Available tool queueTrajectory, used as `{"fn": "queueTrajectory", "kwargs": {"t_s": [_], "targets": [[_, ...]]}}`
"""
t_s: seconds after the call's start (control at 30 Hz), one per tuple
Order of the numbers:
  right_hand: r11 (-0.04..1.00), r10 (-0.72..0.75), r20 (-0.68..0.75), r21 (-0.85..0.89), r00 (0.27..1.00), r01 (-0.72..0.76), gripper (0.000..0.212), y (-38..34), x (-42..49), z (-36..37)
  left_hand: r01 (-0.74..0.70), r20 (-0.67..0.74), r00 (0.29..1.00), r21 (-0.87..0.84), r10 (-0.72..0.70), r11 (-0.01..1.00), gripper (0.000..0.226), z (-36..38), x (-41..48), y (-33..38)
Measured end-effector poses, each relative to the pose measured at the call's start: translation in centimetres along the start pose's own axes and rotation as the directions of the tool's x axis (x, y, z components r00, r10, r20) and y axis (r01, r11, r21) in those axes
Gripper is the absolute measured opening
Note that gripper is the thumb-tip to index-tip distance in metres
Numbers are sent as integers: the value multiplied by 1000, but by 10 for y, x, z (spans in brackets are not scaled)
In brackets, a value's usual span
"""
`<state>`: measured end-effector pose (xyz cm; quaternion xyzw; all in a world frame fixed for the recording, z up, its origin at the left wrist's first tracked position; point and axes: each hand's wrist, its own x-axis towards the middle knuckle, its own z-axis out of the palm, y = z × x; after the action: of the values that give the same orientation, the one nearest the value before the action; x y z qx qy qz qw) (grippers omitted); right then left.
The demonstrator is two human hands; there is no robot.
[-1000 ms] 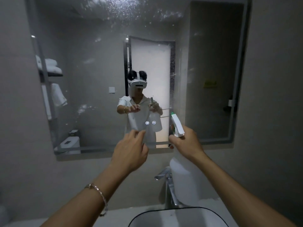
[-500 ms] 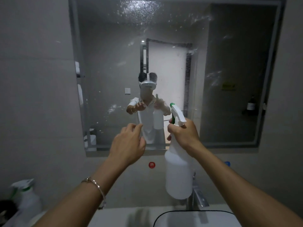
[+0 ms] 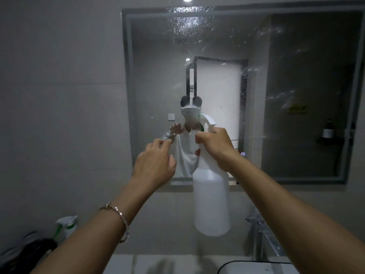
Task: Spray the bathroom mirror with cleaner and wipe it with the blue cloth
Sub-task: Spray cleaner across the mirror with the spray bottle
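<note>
The bathroom mirror [image 3: 217, 46] hangs on the grey wall ahead, with spray droplets across its top and right side. My right hand [image 3: 214, 146] grips the neck of a white spray bottle [image 3: 211, 202] with a green-trimmed nozzle, held upright in front of the mirror's lower middle. My left hand [image 3: 156, 165] is raised beside it at the mirror's lower left edge, fingers loosely curled, holding nothing. A fresh wet patch shows on the glass just above the left fingertips. No blue cloth is in view.
A chrome tap [image 3: 260, 240] stands at the lower right behind the basin rim [image 3: 246, 265]. A second spray bottle [image 3: 66, 227] and a dark object [image 3: 29, 252] sit on the counter at the lower left.
My view has swung left, so the mirror sits further right. The bottle has risen and moved toward the mirror's left part, and both hands have lifted a little.
</note>
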<state>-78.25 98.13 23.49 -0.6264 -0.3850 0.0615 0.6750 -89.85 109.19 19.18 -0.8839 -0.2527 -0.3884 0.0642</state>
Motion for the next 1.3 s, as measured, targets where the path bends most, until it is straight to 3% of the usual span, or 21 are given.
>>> {"fn": "queueTrajectory", "kwargs": {"t_s": [0.37, 0.43, 0.53, 0.67, 0.8, 0.87, 1.0, 1.07, 1.2, 1.3], "targets": [[982, -149, 127, -101, 981, 162, 6, -37, -4, 62, 15, -81, 997, 0, -15, 1000, 49, -43, 12, -48], [982, -144, 121, -105, 982, 156, 12, -38, -6, 72, 15, -96, 995, 15, -13, 1000, 50, -46, 11, -53], [981, -138, 99, -121, 986, 149, 5, -30, -11, 83, 22, -81, 997, 16, -21, 1000, 50, -46, 4, -61], [985, -119, 80, -113, 990, 127, 18, -17, -15, 92, 49, -52, 997, 6, -49, 999, 51, -44, -4, -73], [976, -149, 114, -144, 982, 164, 5, -18, -14, 93, 59, -45, 997, -7, -59, 998, 51, -43, -4, -78], [967, -178, 103, -166, 979, 193, 14, -23, -11, 91, 49, -40, 998, -19, -50, 999, 51, -43, -1, -78], [950, -254, 61, -169, 965, 261, 5, -42, -3, 83, 24, -55, 998, -20, -25, 1000, 50, -45, 6, -75], [944, -278, 26, -175, 960, 278, 19, -49, -1, 79, 16, -62, 998, -15, -17, 1000, 49, -44, 8, -72], [944, -276, -12, -194, 961, 268, 9, -42, -3, 75, 0, -51, 999, -27, -1, 1000, 50, -35, 6, -67], [945, -253, 6, -210, 967, 249, 14, -22, -5, 73, -2, -39, 999, -29, 1, 1000, 50, -27, 4, -67]]}}
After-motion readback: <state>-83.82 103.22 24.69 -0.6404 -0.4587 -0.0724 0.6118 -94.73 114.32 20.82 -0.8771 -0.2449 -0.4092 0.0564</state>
